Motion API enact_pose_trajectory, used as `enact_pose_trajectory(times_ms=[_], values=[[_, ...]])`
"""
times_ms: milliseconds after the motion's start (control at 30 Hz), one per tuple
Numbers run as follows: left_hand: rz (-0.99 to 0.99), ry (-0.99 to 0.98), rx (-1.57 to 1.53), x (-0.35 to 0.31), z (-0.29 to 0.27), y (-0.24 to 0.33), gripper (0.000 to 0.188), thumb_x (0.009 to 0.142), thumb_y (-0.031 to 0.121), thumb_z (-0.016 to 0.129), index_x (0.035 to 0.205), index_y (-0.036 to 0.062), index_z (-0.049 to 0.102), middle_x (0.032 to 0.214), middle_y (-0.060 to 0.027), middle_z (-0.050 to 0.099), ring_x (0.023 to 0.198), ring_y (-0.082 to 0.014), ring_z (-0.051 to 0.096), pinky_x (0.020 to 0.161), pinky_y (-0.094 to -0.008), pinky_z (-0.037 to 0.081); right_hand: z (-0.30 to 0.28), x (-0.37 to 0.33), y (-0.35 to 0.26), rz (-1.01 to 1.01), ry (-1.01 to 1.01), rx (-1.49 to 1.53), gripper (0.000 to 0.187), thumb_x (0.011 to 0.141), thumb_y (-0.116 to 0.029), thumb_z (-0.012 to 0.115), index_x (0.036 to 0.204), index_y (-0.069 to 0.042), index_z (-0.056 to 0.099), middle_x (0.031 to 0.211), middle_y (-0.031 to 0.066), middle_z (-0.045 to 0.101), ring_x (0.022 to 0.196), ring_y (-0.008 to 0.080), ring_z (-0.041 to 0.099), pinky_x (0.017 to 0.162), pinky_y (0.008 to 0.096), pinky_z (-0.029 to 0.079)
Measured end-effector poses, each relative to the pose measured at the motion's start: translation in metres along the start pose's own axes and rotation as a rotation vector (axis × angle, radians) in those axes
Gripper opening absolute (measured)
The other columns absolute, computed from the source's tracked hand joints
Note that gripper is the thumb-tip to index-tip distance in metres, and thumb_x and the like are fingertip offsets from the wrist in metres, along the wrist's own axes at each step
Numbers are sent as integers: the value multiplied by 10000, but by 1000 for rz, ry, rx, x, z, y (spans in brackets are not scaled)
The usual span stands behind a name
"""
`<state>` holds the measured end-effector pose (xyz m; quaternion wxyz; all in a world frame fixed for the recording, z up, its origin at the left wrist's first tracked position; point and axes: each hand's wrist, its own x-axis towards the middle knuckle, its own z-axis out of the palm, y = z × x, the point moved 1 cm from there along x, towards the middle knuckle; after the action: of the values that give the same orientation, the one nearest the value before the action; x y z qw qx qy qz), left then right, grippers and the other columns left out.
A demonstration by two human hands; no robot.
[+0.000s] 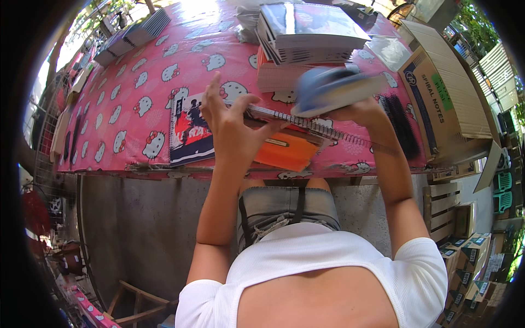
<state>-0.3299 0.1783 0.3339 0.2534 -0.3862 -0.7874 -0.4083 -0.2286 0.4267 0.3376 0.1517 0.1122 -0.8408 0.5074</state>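
Observation:
My left hand (232,123) grips a notebook near its spine edge, thumb below and index finger above, with the other fingers raised. A wire-like spiral coil (350,136) runs along that edge and sticks out past its right end. In my right hand (363,113) is a blue slipper-like thing (328,90) with a pale sole, blurred by motion, held just over the coil. A printed cover (188,128) in white, red and dark blue lies under my left hand. An orange cover or sheet (287,150) shows below the spine; whether it belongs to the notebook I cannot tell.
A tall stack of notebooks (311,41) stands beyond my hands on the pink cartoon-print tablecloth (131,109). More notebooks (134,35) line the far left. Dark coils (399,126) lie at right beside an open cardboard box (448,98). Small cartons (470,268) are piled lower right.

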Motion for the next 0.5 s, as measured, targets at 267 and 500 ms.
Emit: enact_pose_trajectory(times_ms=[267, 500], values=[[-280, -62, -540, -16, 16, -31, 575, 555, 233, 895, 992, 22, 584, 1111, -137, 541, 933, -224, 584, 763, -317, 493, 35, 41, -5, 18, 107, -514, 604, 610, -38, 721, 1190, 5, 560, 1073, 117, 660, 943, 266, 636, 801, 335, 508], [-511, 76, -1079, -23, 15, -29, 423, 712, -3, 770, 1094, -12, 589, 896, -40, 622, 833, -97, 587, 753, -241, 501, 41, 46, 0, 129, 7, -40, 542, 645, -20, 718, 1163, 22, 566, 1048, 77, 654, 941, 153, 628, 809, 295, 509]])
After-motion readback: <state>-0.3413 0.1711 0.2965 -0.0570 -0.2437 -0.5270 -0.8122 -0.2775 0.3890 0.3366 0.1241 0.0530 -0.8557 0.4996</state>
